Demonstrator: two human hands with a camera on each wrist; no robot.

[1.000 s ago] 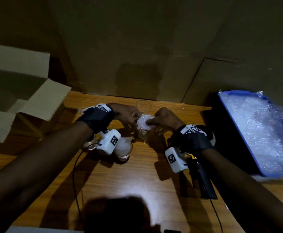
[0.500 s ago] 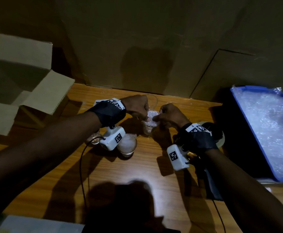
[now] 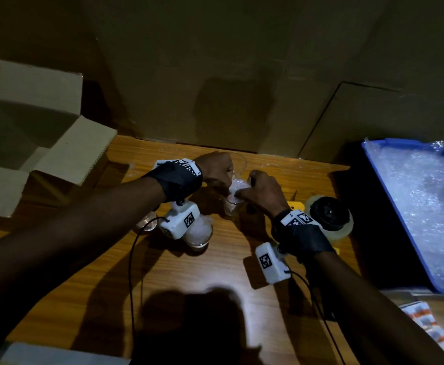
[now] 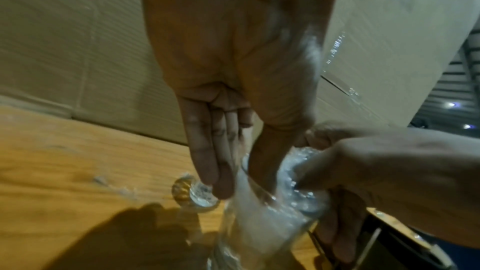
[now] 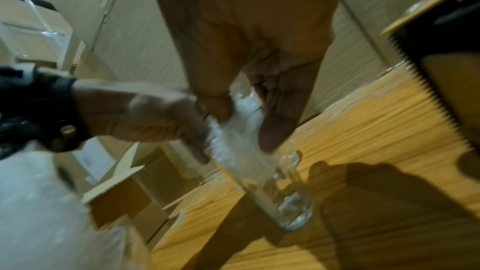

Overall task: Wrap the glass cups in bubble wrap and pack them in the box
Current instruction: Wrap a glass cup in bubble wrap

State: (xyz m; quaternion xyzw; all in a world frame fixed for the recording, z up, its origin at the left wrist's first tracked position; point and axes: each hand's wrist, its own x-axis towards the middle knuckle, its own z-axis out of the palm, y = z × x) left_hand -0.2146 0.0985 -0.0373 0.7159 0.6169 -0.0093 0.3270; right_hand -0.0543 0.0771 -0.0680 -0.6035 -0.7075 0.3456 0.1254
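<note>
A clear glass cup [image 3: 232, 206] stands on the wooden table [image 3: 215, 280] between my hands, with a wad of bubble wrap [image 3: 238, 186] in its mouth. My left hand [image 3: 216, 172] pinches the cup's wall. In the left wrist view its thumb is inside the cup [image 4: 254, 229] and its fingers [image 4: 207, 163] are outside. My right hand [image 3: 257, 188] pinches the bubble wrap [image 5: 233, 147] at the rim of the cup [image 5: 283, 198]. The open cardboard box [image 3: 31, 143] sits at the far left.
A cup stuffed with bubble wrap [image 3: 199, 233] and another glass [image 3: 147, 223] stand under my left wrist, and an empty glass [image 3: 239, 160] stands behind my hands. A tape dispenser [image 3: 328, 217] and a blue tray of bubble wrap [image 3: 426, 206] are to the right. Cardboard walls stand behind.
Both hands have closed in over the cup, and the wad of bubble wrap sits lower in its mouth. The view has shifted slightly.
</note>
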